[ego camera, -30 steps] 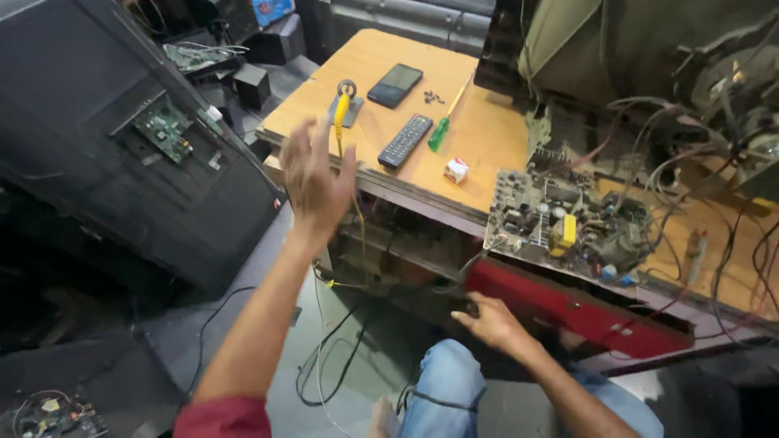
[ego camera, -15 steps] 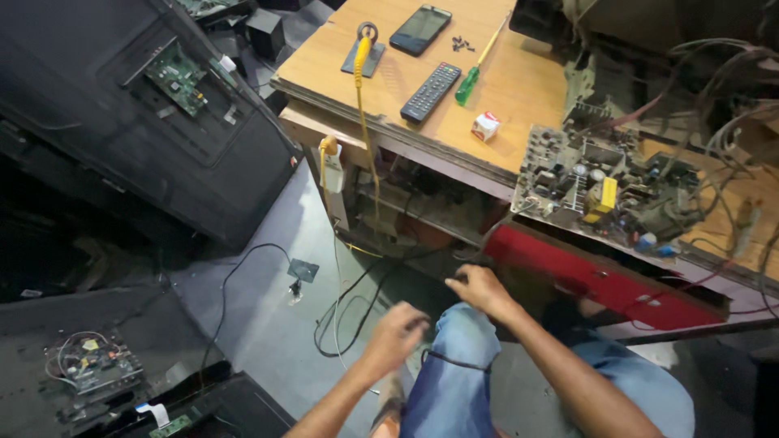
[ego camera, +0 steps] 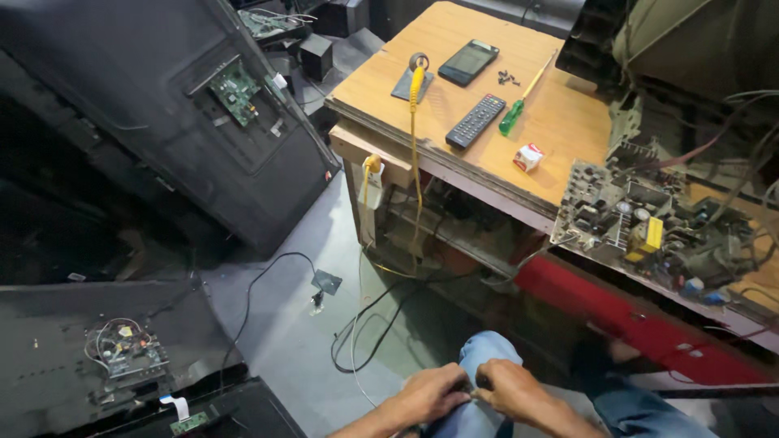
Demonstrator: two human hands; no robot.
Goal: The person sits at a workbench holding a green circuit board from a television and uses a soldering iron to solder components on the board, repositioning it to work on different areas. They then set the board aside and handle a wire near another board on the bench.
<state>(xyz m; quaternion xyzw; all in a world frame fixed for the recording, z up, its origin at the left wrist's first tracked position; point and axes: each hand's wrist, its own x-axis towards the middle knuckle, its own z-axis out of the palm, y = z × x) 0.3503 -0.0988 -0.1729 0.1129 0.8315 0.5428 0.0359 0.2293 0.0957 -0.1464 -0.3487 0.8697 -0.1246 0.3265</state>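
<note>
The worktop (ego camera: 560, 122) is smooth, matt, light wood with a rough layered edge; on it lie a glossy dark glass-fronted phone (ego camera: 468, 62), a matt black plastic remote (ego camera: 476, 120) and a screwdriver (ego camera: 517, 109) with a shiny translucent green plastic handle. Beside the worktop's right end sits a bare circuit board (ego camera: 641, 223) with dull metal parts above a glossy red panel (ego camera: 633, 320). Below the worktop, both hands (ego camera: 475, 392) rest on faded blue denim cloth (ego camera: 487, 357) over a matt grey floor (ego camera: 284, 324).

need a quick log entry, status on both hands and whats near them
Left hand and right hand together over the knee, pinching something small and dark, unclear what. Black cable on floor just ahead. Nothing between the hands.
</note>
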